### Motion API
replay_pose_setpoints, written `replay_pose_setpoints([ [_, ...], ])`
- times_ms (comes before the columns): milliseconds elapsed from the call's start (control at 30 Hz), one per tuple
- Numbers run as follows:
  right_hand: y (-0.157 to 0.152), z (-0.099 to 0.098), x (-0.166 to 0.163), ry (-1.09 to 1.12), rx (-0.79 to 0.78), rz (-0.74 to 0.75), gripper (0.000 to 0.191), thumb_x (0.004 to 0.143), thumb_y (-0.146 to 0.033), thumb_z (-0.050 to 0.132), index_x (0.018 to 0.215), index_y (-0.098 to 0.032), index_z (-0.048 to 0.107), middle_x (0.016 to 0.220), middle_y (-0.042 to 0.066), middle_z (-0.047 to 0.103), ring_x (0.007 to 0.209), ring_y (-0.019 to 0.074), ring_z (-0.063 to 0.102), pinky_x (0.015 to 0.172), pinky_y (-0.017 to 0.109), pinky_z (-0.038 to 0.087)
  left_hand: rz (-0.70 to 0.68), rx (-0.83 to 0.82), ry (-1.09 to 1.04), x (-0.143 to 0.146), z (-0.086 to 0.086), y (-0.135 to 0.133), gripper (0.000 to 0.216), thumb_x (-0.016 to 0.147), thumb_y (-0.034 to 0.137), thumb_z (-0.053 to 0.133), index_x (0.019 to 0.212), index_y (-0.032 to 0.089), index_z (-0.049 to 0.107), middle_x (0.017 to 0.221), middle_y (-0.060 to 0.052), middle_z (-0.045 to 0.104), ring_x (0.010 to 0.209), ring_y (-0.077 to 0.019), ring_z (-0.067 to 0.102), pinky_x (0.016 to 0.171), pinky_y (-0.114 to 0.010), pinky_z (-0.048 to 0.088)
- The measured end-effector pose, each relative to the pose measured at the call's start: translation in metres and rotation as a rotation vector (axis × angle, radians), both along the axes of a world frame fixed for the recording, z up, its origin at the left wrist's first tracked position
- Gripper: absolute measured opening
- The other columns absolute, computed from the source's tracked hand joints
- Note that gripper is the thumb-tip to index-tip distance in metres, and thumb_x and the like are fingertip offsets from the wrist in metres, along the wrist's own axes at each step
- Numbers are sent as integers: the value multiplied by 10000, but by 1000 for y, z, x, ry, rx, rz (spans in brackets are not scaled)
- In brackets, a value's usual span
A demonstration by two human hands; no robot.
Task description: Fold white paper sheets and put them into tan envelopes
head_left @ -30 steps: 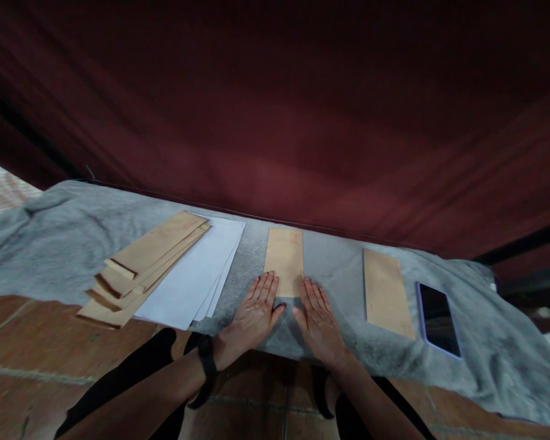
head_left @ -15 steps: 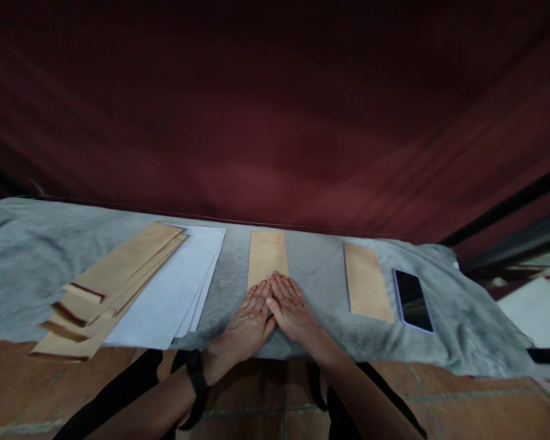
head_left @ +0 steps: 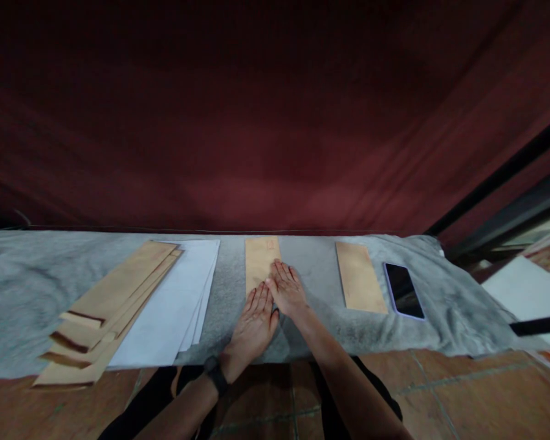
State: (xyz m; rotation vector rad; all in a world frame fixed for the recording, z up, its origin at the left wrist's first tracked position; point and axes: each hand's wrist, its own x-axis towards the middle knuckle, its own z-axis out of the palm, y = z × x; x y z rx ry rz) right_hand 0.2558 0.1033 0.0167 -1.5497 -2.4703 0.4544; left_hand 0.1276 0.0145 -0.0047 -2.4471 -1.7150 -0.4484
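At the middle of the grey cloth (head_left: pixel 22 287), a narrow brown envelope (head_left: pixel 260 256) is laid lengthwise, its far end pointed toward 12 o'clock and the red curtain (head_left: pixel 275 122). Its near part is covered by the right hand (head_left: pixel 286 290), which is pressed flat, palm down, with the fingers held together. The left hand (head_left: pixel 254 321) is laid flat just beside it at 7 o'clock, fingers likewise closed up and touching the right; nothing is pinched by either. The envelope is judged light, thin and limp, smooth to the touch and easily creased. A hold is best taken at a long edge or a free far corner, where a fingertip can be slipped beneath. At 9 o'clock white sheets (head_left: pixel 174 311) and a fanned stack of envelopes (head_left: pixel 114 299) are seen; at 3 o'clock lie a second envelope (head_left: pixel 360 284) and, just beside it, a dark phone (head_left: pixel 403 290). Whether the middle envelope is filled or sealed cannot be told: its near end is hidden under the hands, and the red print at its far end is too small to be read.
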Motion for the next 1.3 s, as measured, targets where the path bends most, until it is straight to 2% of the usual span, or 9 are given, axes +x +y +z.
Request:
replay_pose_setpoints([
  [267, 23, -6, -19, 28, 37, -144, 592, 1077, -426, 191, 1585, -142, 298, 1650, 82, 268, 1532, 225, 245, 1253, 455, 123, 30, -13, 33, 2, 1, 3, 627, 958, 297, 397, 1527, 38, 348, 1587, -203, 392, 1502, -302, 320, 1208, -512, 333],
  [533, 52, -8, -23, -32, 46, -151, 584, 1075, -423, 182, 1581, -163, 316, 1647, 78, 287, 1518, 239, 272, 1238, 482, 142, 45, -15, 10, 3, -5, 3, 664, 980, 339, 378, 1569, 57, 258, 1613, -192, 350, 1517, -275, 294, 1225, -501, 307],
  [667, 55, -6, -22, -54, 47, -142, 585, 1074, -424, 176, 1582, -173, 318, 1643, 83, 301, 1514, 239, 282, 1233, 479, 158, 60, -33, -7, 5, -4, 3, 663, 974, 345, 387, 1567, 69, 272, 1612, -178, 360, 1517, -274, 294, 1226, -491, 310],
  [833, 34, -5, -11, -87, 54, -77, 583, 1073, -407, 175, 1584, -163, 313, 1654, 77, 274, 1522, 242, 261, 1238, 473, 145, 72, -84, -25, 9, 1, 2, 673, 967, 371, 402, 1546, 41, 312, 1623, -192, 327, 1533, -284, 245, 1251, -490, 248],
  [1133, -34, -13, 25, -67, 190, 108, 558, 1077, -351, 156, 1558, -178, 379, 1632, 57, 335, 1510, 242, 289, 1238, 486, 163, 67, -132, -42, 18, 11, -2, 669, 978, 368, 351, 1537, 2, 317, 1610, -229, 328, 1523, -311, 266, 1246, -529, 209],
  [1300, -57, -15, 39, 9, 285, 79, 532, 1067, -289, 223, 1546, -127, 391, 1608, 116, 378, 1495, 242, 327, 1218, 478, 238, 88, -140, -38, 21, 15, -4, 643, 997, 361, 322, 1535, 10, 329, 1617, -211, 329, 1529, -292, 251, 1254, -491, 192],
])
